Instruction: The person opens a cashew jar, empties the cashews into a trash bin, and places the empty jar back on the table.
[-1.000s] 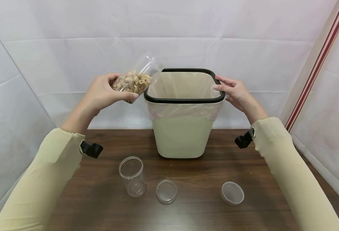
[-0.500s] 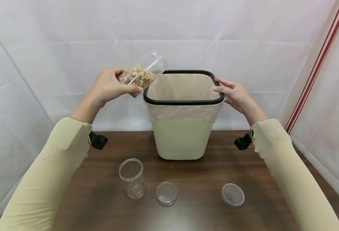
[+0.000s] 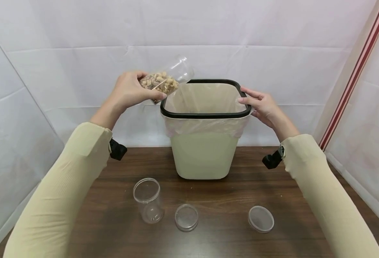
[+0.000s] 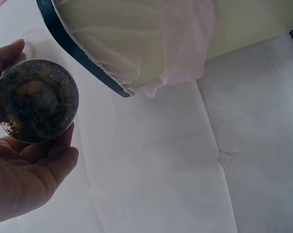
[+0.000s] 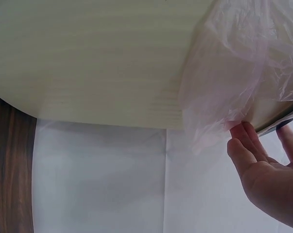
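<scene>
Gripping a clear jar (image 3: 167, 78) of nuts, the left hand (image 3: 129, 91) holds it tilted at the bin's (image 3: 204, 154) back left corner, mouth just over the black rim. The right hand (image 3: 263, 105) rests with nearly straight fingers on the bin's right rim, seemingly touching the liner (image 5: 233, 73). In front of the bin stand an empty jar (image 3: 148, 200) and two lids (image 3: 186, 217) (image 3: 260, 219).

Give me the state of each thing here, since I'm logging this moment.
Clear plastic jar of nuts: uncapped, tilted toward bin, in left hand.
Pale green bin with black rim: upright, open, lined with bag; right hand touching rim.
Empty clear jar: upright, uncapped.
Two clear round lids: lying flat on brown wooden table.
</scene>
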`<state>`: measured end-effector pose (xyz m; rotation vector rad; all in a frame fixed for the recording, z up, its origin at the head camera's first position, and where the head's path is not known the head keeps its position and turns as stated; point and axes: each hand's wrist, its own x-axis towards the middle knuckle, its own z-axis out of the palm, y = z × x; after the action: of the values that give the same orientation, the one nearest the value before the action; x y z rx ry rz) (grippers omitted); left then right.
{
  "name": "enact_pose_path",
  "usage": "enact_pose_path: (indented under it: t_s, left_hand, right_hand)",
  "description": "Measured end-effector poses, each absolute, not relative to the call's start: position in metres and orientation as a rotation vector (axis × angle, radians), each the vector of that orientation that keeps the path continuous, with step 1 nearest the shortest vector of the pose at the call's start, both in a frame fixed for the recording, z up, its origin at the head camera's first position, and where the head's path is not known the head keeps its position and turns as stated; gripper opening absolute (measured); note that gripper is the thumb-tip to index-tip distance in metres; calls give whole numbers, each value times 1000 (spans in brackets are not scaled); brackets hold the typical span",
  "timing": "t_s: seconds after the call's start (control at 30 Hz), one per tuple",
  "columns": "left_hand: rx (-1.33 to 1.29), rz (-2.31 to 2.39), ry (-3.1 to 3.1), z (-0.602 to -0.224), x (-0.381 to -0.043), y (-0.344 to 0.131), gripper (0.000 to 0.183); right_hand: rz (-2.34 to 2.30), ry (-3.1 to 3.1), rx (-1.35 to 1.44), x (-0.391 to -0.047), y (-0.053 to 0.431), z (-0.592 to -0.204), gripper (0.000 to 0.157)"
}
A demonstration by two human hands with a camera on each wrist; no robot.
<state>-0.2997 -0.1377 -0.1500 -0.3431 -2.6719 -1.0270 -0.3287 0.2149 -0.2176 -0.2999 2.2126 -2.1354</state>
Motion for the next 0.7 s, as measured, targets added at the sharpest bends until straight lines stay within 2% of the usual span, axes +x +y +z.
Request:
enact_pose_path:
  t_s: [0.7]
  left_hand:
    - [-365, -1018, -2683, -145, -312, -130, 61]
  right_hand:
    - [-2112, 2240, -295, -332, 211, -218, 69]
